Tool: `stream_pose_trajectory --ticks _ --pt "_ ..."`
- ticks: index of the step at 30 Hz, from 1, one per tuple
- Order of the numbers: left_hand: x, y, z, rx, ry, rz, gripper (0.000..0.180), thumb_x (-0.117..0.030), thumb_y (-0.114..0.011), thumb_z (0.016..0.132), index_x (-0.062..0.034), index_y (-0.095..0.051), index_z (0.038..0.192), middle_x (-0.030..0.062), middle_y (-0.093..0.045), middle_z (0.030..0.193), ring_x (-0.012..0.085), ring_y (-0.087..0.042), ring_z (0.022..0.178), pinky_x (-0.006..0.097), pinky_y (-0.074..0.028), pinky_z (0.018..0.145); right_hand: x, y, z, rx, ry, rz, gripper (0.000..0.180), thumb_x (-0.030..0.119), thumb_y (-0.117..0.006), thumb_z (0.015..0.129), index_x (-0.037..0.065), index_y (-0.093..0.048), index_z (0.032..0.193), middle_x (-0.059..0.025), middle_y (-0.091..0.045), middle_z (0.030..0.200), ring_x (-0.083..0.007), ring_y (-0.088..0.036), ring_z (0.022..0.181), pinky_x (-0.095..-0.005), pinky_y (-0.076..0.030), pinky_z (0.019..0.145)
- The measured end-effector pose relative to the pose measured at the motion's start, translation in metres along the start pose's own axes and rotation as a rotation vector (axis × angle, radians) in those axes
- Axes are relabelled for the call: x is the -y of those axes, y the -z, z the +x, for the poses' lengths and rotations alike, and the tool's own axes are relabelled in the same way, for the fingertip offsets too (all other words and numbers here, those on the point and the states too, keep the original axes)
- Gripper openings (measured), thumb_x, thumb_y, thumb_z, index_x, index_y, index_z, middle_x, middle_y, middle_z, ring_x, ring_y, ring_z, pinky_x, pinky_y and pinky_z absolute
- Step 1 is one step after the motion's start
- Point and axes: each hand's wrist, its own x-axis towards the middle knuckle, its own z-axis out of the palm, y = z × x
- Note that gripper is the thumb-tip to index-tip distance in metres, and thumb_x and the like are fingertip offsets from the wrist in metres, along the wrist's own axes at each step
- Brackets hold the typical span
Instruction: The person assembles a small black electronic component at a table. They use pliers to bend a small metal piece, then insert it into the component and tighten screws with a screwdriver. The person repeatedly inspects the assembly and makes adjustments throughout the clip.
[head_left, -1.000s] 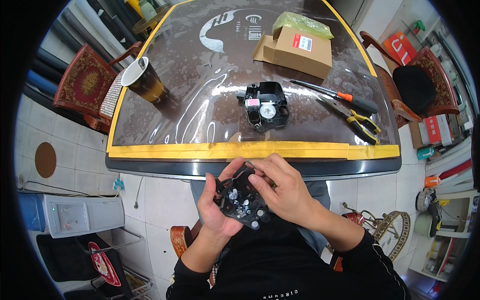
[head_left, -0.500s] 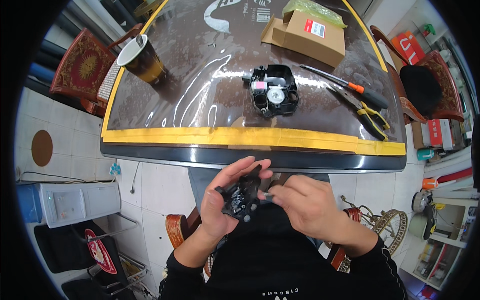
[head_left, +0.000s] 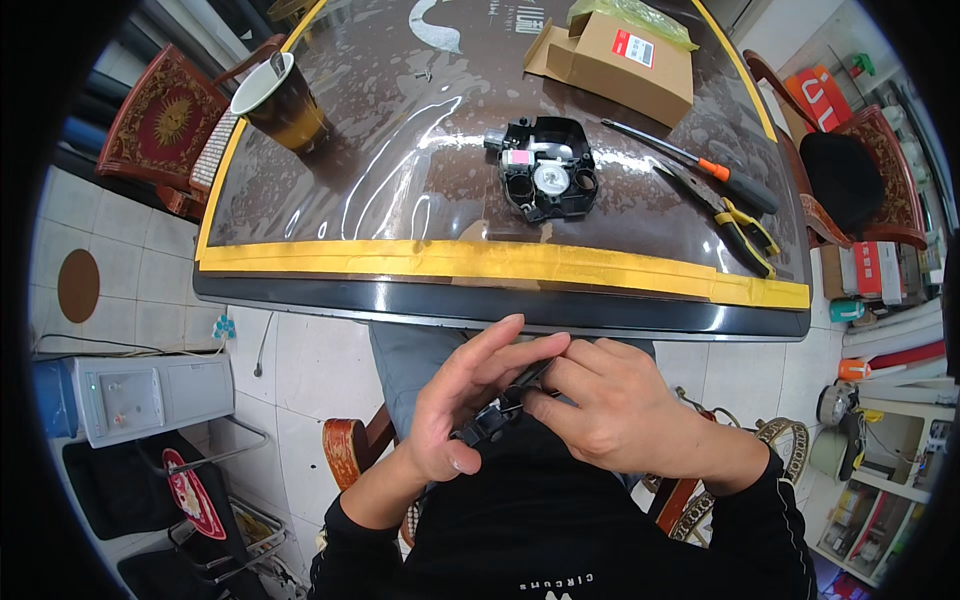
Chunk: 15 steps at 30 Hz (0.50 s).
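Note:
Above my lap, just in front of the table edge, my left hand (head_left: 450,400) cradles a black plastic part (head_left: 488,425), seen now nearly edge-on. Its fingers stretch up behind the part and the thumb lies low beside it. My right hand (head_left: 610,405) is closed, fingers curled and pressed against the part's upper right end. What the right fingertips pinch is hidden behind them. On the table lies an open black plastic housing (head_left: 548,170), with a round white gear (head_left: 551,180), a silvery motor and a pink patch inside.
Right of the housing lie an orange-and-black screwdriver (head_left: 715,171) and yellow-and-black pliers (head_left: 742,240). An open cardboard box (head_left: 625,75) stands at the back right. A paper cup (head_left: 285,110) stands on the left, with small screws (head_left: 424,75) farther back. Yellow tape (head_left: 460,262) runs along the front edge.
The black part has turned from showing its inner face to nearly edge-on. My right hand has moved left against it; the small silvery piece it pinched is now out of sight.

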Motion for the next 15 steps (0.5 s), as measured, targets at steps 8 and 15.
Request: stream_pose_trajectory --ticks 8,15 --pt "-0.0003 0.0008 0.0022 0.012 -0.018 0.079 0.131 -0.087 -0.063 0.079 0.0007 -0.016 0.166 0.0368 -0.047 0.153 0.0399 -0.052 0.142 0.049 -0.037 0.121 0.0017 -0.0064 -0.0003 -0.046 0.012 0.004 0.018 0.015 -0.068 0.075 0.007 -0.072 0.090 -0.0021 -0.057 0.084 -0.0181 -0.061 0.081 -0.0319 -0.045 0.064" --pt "0.0008 -0.0002 0.0033 -0.026 -0.039 0.160 0.128 -0.095 -0.048 0.079 -0.0043 -0.021 0.165 0.0383 -0.054 0.146 0.0428 -0.055 0.139 0.051 -0.040 0.120 0.0001 -0.0084 -0.0007 -0.023 0.052 -0.056 0.015 0.018 -0.068 0.075 0.009 -0.070 0.087 -0.0009 -0.055 0.084 -0.0180 -0.060 0.080 -0.0313 -0.043 0.064"
